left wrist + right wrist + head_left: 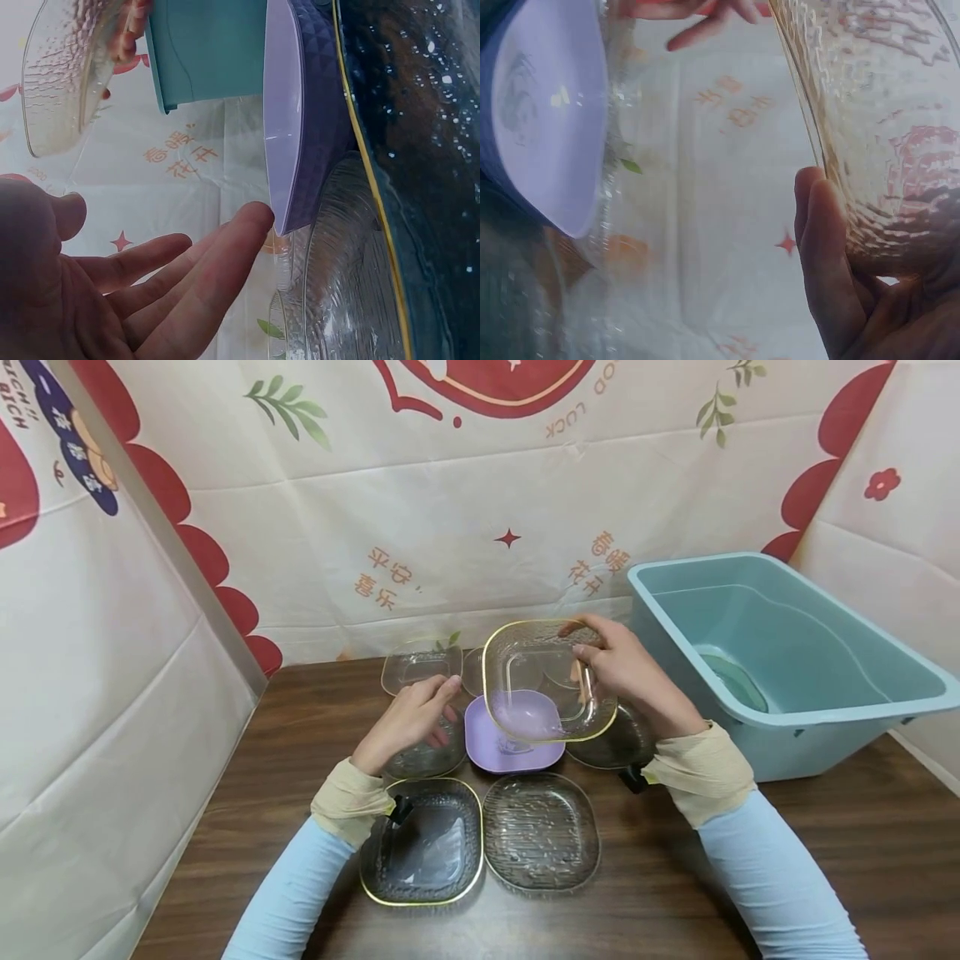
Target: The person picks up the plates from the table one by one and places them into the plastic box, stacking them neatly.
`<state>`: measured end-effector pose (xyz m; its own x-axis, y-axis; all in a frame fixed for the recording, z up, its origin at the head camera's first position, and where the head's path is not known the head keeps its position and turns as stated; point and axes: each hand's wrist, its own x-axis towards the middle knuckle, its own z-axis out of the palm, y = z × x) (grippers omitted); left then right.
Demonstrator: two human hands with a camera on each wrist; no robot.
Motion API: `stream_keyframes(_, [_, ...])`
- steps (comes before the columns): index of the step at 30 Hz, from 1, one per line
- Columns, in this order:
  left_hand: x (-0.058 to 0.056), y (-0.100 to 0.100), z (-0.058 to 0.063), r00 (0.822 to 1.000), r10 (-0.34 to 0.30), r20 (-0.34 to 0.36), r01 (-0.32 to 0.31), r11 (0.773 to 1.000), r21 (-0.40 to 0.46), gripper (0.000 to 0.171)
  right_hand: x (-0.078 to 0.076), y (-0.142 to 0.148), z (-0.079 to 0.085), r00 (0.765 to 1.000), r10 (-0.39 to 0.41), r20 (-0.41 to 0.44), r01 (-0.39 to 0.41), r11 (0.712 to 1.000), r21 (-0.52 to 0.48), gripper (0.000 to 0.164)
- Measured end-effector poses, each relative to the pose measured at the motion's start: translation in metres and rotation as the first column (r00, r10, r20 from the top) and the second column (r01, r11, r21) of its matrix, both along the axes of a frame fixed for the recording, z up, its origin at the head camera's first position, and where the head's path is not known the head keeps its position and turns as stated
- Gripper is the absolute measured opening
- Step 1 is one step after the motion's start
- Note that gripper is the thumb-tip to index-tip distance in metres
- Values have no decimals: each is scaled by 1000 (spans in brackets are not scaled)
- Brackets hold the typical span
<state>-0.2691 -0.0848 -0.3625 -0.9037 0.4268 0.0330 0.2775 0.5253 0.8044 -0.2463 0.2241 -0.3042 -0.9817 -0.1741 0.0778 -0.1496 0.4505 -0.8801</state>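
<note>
My right hand (618, 664) grips a clear plate with a gold rim (525, 647) by its right side, tilted and held above the table. In the right wrist view the thumb (825, 232) presses near the rim of that plate (900, 150). My left hand (412, 718) is raised over a dark clear plate (423, 760), its fingers loosely spread and holding nothing. A purple plate (487, 743) lies between the hands, partly behind the held plate. Nearer me are a dark plate with a gold rim (423, 852) and a ribbed clear plate (542, 835).
At the right stands a blue-green plastic tub (787, 718) with a small greenish piece (731, 681) inside. Clear plates (405, 664) lie at the back near the printed cloth (450, 527). Another dark plate (618, 743) sits under the right hand. All stand on a wooden table (285, 760).
</note>
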Motion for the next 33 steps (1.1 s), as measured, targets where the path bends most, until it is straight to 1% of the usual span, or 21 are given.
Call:
stream_keyframes(3, [0, -1, 0, 1000, -3, -1, 3, 1000, 0, 55, 5, 6, 10, 999, -20, -30, 20, 1000, 7, 35])
stream_keyframes(7, [0, 0, 0, 1000, 3, -4, -3, 1000, 9, 52, 7, 18, 24, 997, -12, -77, 11, 1000, -10, 35])
stream_keyframes(9, [0, 0, 1, 1000, 2, -7, -1, 1000, 14, 50, 9, 25, 31, 997, -27, -77, 24, 999, -45, 34])
stream_keyframes(12, [0, 1, 2, 1000, -5, -9, 5, 1000, 28, 50, 14, 36, 41, 995, -69, -77, 65, 996, -54, 32])
stream_keyframes(14, [0, 1, 2, 1000, -8, -4, 8, 999, 38, 51, 17, 42, 48, 992, -100, -78, 96, 994, -47, 31])
stream_keyframes(18, [0, -1, 4, 1000, -6, -3, 6, 999, 45, 52, 24, 49, 58, 987, -120, -107, 119, 993, -10, 29])
stream_keyframes(24, [-1, -4, 7, 1000, -17, -16, 18, 999, 31, 50, 34, 57, 71, 979, -135, -154, 132, 991, -25, 25])
stream_keyframes(29, [-1, -5, 8, 999, -26, -23, 27, 999, 21, 51, 37, 70, 83, 972, -145, -184, 141, 989, -34, 24])
stream_keyframes(33, [1, -5, 7, 1000, -13, -21, 13, 1000, 21, 50, 34, 82, 99, 967, -147, -210, 141, 989, -44, 25])
